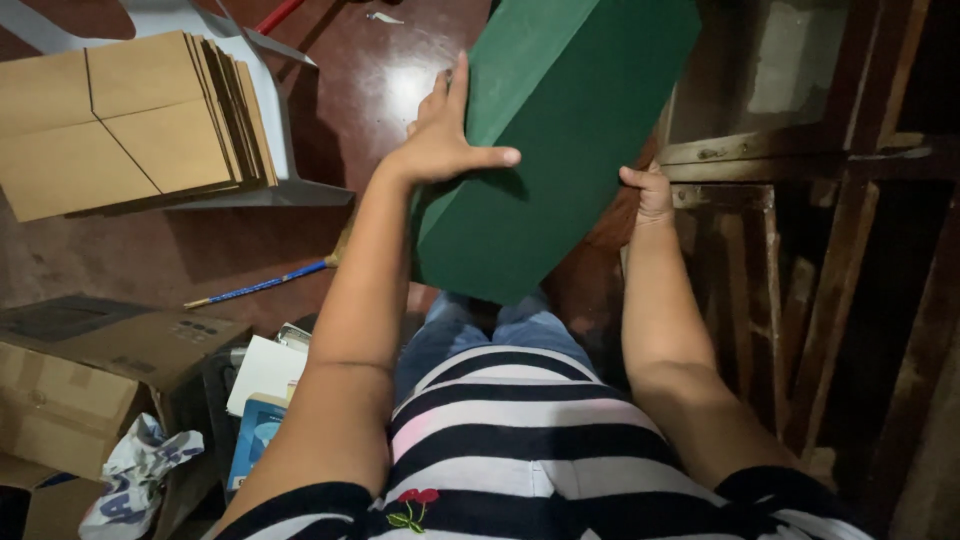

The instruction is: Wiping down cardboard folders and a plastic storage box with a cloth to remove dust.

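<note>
- Green box [560, 130]: a long, plain dark green box, held up in front of the person, tilted so that its far end rises toward the upper right. The far end is cut off by the top edge of the view; its full length cannot be told.
- The near lower corner of the green box hangs above the person's knees in blue jeans [470, 325]; what lies directly under it is hidden.
- Left hand [440, 140]: laid flat against the left long edge of the green box, fingers stretched upward along the side, thumb spread rightward across the front face. The hand is open and pressing, not curled round the box.
- Right hand [652, 192]: at the right edge of the green box, lower than the left hand. Only the thumb and knuckles show; the fingers are hidden behind the box, wrapped about its edge and grasping it.
- Both forearms are raised and extended away from the striped shirt [510, 440], the box between them.
- Left, far: a stack of flattened cardboard [120, 120] on the dark red floor [360, 80].
- Left, middle: a blue-handled stick [262, 286] lying on the floor.
- Left, near: an open cardboard carton [90, 370], partly cut off.
- Right: dark wooden frames [800, 250], poorly lit and hard to make out.
</note>
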